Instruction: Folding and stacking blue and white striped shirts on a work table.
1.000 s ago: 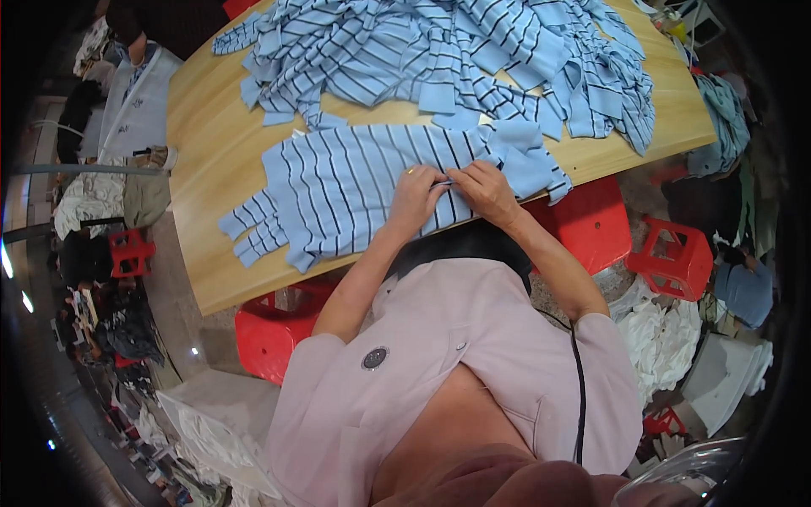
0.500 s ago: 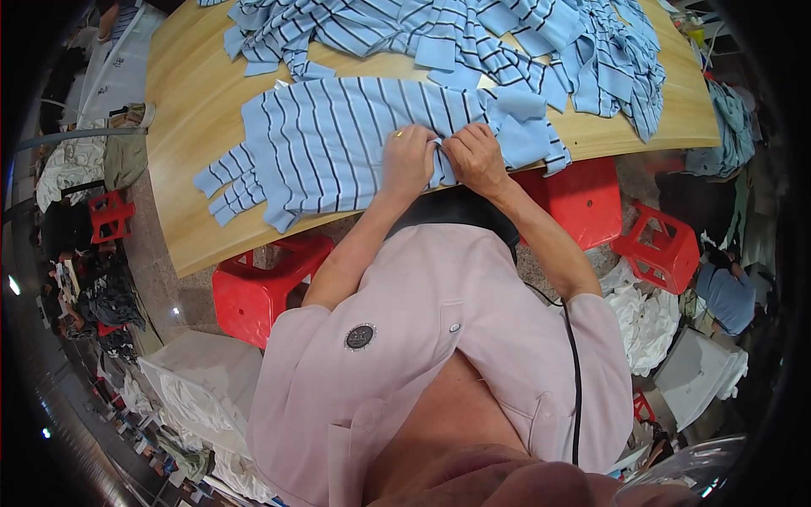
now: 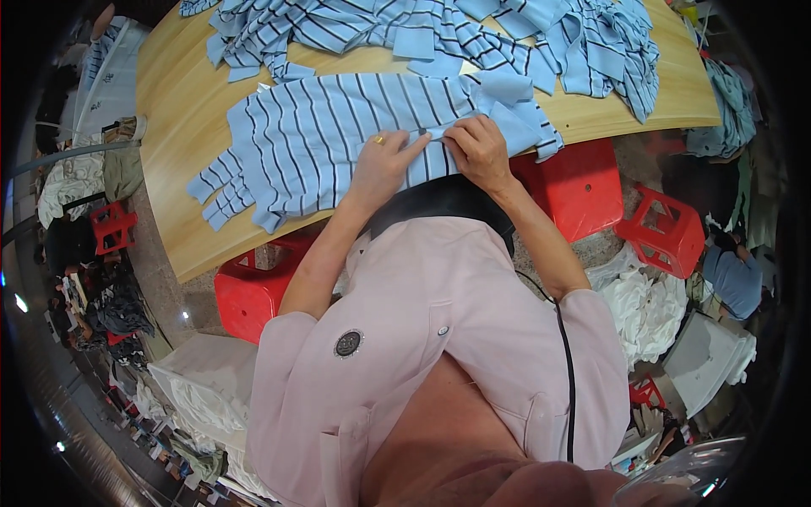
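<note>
A light blue knit shirt point(image 3: 296, 139) with dark stripes lies across the near side of the table, its narrow striped ends pointing left. My left hand point(image 3: 378, 169), with a ring on one finger, rests on the cloth; its forefinger stretches right along a fold. Just to its right, my right hand point(image 3: 479, 152) has thumb and fingers pinched together on the shirt near its plain blue bunched end. The fingertips of the two hands are a short gap apart. Whatever lies under the right fingertips is hidden.
More blue striped garments point(image 3: 363, 34) are heaped along the far side of the wooden table point(image 3: 173, 169). Red stools point(image 3: 583, 190) stand under and beside the near edge. White cloth point(image 3: 646, 304) is piled at the right, and a pale bin point(image 3: 207, 367) stands lower left.
My left hand has moved a little left, and its fingers have loosened from a pinch and stretched out. The right hand stays pinched on the shirt. The whole view has shifted slightly.
</note>
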`<state>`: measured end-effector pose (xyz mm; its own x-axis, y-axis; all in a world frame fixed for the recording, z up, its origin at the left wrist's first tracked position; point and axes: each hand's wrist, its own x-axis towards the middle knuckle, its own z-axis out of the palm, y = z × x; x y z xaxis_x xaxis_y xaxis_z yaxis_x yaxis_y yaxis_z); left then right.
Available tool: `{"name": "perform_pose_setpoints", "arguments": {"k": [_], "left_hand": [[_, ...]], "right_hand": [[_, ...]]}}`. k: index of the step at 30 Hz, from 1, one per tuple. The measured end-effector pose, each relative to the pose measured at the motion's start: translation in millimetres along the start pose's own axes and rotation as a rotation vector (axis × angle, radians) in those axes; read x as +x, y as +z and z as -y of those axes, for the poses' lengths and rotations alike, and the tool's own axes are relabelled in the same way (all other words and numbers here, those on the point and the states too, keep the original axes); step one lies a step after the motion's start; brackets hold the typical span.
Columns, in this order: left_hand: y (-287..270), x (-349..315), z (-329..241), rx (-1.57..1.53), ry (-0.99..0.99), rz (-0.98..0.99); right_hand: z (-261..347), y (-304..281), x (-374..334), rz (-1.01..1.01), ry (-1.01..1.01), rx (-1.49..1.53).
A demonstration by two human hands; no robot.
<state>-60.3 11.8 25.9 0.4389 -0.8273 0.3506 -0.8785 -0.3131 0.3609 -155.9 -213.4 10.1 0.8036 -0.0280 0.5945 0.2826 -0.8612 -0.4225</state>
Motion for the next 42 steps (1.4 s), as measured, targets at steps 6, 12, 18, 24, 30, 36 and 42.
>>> {"name": "perform_pose_setpoints", "arguments": {"k": [6,12,18,24,30,36,42], "left_hand": [[1,-3,-6,0.073,0.026,-0.005],[4,3,-19,0.086,-0.029,-0.054],[15,41,-29,0.047,-0.043,-0.14],[28,63,-23,-0.029,-0.012,-0.104],[39,65,-18,-0.215,-0.179,-0.177],[39,61,-12,-0.41,-0.258,-0.116],[36,68,1,-0.461,-0.214,-0.026]], "right_hand": [[-2,-7,-17,-0.061,0.026,-0.019],[-5,-8,-20,-0.012,0.041,-0.045],[0,-12,-6,0.046,0.115,-0.012],[-6,-13,2,0.148,0.045,-0.107],[-11,-10,5,0.134,-0.079,-0.164],[-18,-13,-1,0.047,-0.188,-0.12],[-19,-17,9,0.035,-0.25,-0.133]]}}
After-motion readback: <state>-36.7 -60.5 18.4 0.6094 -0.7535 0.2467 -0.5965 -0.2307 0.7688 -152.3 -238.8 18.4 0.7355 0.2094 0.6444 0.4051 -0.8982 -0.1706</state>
